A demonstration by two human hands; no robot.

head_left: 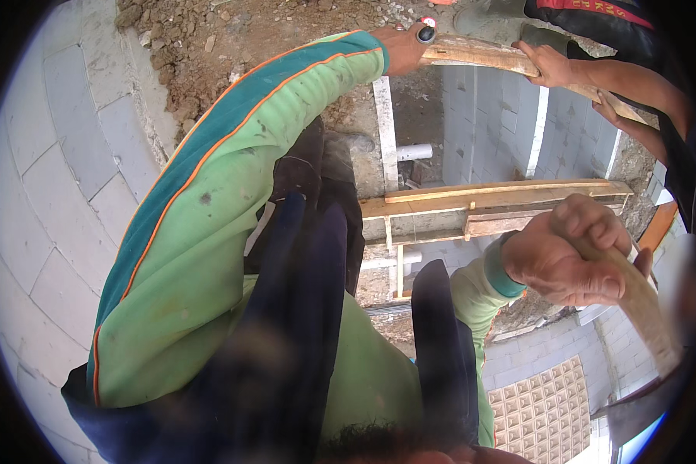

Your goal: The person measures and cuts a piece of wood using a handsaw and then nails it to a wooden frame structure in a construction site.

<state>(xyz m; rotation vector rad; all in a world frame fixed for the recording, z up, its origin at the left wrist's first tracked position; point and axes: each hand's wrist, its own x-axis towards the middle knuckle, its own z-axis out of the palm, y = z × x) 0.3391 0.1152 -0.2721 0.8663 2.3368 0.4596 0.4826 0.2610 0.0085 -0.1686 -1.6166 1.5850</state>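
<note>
My left hand (404, 49), in a green and teal sleeve, reaches to the far side and is closed at the left end of a long wooden board (475, 52). A round black end (425, 34) of something, with red and white behind it, shows at that hand; what it is I cannot tell. On the right, my right hand (568, 251) is raised near the camera, its fingers wrapped round a thick wooden handle (648, 321). The tool's head cannot be made out. A co-worker's hand (547, 65) and other hand (622, 116) grip the same board farther right.
Below the board, plank formwork (487, 209) spans a trench with a white pipe (414, 152) and upright strips. Loose soil (185, 66) lies far left, beside a grey block wall (77, 147). A beige grid-patterned panel (541, 410) stands at lower right.
</note>
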